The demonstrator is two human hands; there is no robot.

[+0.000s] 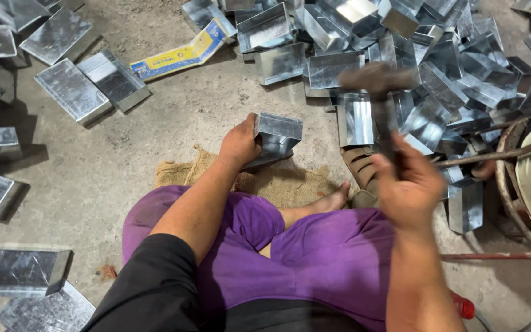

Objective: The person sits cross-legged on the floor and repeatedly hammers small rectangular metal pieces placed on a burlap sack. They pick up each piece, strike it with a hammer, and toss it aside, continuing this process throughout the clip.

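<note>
Over the burlap sack [278, 181], left hand [239, 144] gripping metal box [276, 136], right hand [408, 187] clutching raised hammer [378, 83]

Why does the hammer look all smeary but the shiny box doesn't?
In the head view, the hammer and right hand are motion-blurred; the metal box under the left hand is sharp; daylight glares off the pile of metal boxes.
</note>
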